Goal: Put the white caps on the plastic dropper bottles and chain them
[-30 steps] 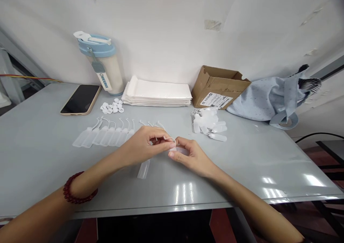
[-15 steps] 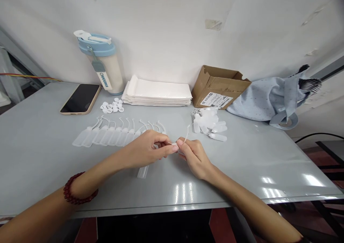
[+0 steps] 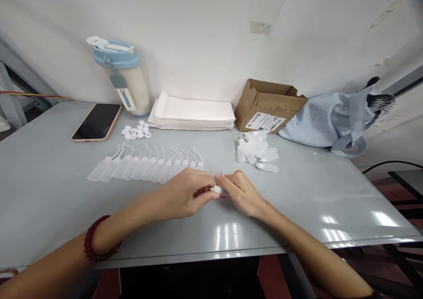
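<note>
A small translucent plastic bottle with a white neck piece [image 3: 217,189] is between my hands above the table, mostly covered by fingers. My left hand [image 3: 188,194] pinches at its white end, thumb against the piece. My right hand [image 3: 241,192] is closed around the bottle's body, and a thin pale strip stands up beside the thumb. Left of the hands lies a row of flat translucent bottles [image 3: 139,167] with thin curved stems, side by side. Beyond my right hand is a loose pile of similar bottles [image 3: 254,148]. Several small white caps [image 3: 136,131] lie clustered behind the row.
Along the wall stand a cream tumbler with a blue lid [image 3: 128,81], a stack of white envelopes [image 3: 194,112], an open cardboard box [image 3: 269,107] and a light blue cloth bag [image 3: 317,120]. A phone [image 3: 97,122] lies on the grey table [image 3: 280,219] at left.
Both hands have shifted slightly down, and the bottle's white end now shows more plainly between them. The thin strip near my right thumb has moved down and left. The row and pile stay put.
</note>
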A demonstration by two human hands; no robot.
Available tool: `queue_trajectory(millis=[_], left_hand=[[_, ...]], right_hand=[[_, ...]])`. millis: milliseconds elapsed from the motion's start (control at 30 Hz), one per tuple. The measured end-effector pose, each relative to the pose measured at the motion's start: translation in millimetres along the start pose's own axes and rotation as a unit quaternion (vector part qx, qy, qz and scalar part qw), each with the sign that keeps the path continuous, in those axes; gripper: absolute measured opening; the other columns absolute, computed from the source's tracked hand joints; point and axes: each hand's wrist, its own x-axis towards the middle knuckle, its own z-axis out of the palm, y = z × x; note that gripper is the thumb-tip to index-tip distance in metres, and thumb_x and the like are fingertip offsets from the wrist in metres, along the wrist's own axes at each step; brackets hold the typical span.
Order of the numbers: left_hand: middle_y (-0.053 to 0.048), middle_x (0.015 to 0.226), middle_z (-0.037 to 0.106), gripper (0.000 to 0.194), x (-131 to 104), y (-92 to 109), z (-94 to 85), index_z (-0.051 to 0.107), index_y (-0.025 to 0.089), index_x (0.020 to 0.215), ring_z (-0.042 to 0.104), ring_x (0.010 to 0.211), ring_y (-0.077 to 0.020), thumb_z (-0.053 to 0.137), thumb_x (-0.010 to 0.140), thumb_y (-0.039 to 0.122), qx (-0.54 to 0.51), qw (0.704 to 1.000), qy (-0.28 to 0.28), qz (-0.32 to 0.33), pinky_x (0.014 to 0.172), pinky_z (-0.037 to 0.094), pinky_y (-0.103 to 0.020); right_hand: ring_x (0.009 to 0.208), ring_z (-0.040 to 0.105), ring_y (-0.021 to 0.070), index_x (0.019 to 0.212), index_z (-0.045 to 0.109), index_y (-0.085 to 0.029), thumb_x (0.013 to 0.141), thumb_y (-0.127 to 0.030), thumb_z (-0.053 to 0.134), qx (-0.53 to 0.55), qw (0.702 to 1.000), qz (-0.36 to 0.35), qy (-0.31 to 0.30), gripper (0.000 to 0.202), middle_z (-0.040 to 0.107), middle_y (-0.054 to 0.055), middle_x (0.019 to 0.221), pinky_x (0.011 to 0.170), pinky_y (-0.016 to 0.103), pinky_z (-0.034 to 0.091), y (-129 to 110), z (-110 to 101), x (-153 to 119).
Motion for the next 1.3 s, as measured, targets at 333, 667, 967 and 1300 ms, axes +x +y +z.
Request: queue_trajectory(millis=[333, 667, 967, 1300], left_hand=[[0.005, 0.054, 0.044, 0.036, 2, -4, -1.0, 0.045, 0.016, 0.061, 0.038, 0.049, -0.0072, 0.044, 0.093, 0.032, -0.046, 0.997, -0.009, -0.054, 0.048, 0.03, -0.021], [-0.003, 0.073, 0.058, 0.018, -3, -4, 10.5, 0.06, 0.012, 0.084, 0.05, 0.065, -0.0133, 0.045, 0.092, 0.019, 0.079, 0.994, 0.061, 0.052, 0.061, 0.039, -0.026], [0.003, 0.063, 0.055, 0.029, 1, -2, 1.5, 0.054, 0.016, 0.072, 0.048, 0.056, -0.009, 0.043, 0.094, 0.032, -0.021, 0.999, 0.003, -0.049, 0.053, 0.036, -0.022], [0.0, 0.069, 0.059, 0.02, -1, -1, 8.0, 0.057, 0.016, 0.078, 0.053, 0.062, -0.0116, 0.044, 0.093, 0.02, 0.06, 0.996, 0.049, 0.041, 0.06, 0.04, -0.024]], right_hand=[[0.043, 0.025, 0.0062, 0.049, 0.032, -0.018, 0.094, -0.034, 0.031, -0.07, 0.995, -0.057, 0.032, 0.048, 0.025, -0.005, 0.046, 0.048, 0.024, 0.023, -2, 3, -3], [0.046, 0.035, 0.0068, 0.049, 0.041, -0.016, 0.094, -0.037, 0.032, 0.018, 1.0, 0.006, 0.018, 0.051, 0.036, -0.004, 0.046, 0.049, 0.022, 0.029, -3, -1, 1], [0.045, 0.033, 0.0069, 0.048, 0.039, -0.017, 0.094, -0.037, 0.032, -0.016, 0.999, -0.03, 0.034, 0.05, 0.035, -0.004, 0.046, 0.051, 0.023, 0.029, -2, 4, 0], [0.049, 0.037, 0.0085, 0.05, 0.045, -0.016, 0.092, -0.043, 0.035, 0.086, 0.996, 0.032, -0.006, 0.051, 0.036, -0.004, 0.047, 0.051, 0.022, 0.033, 0, 1, 1]])
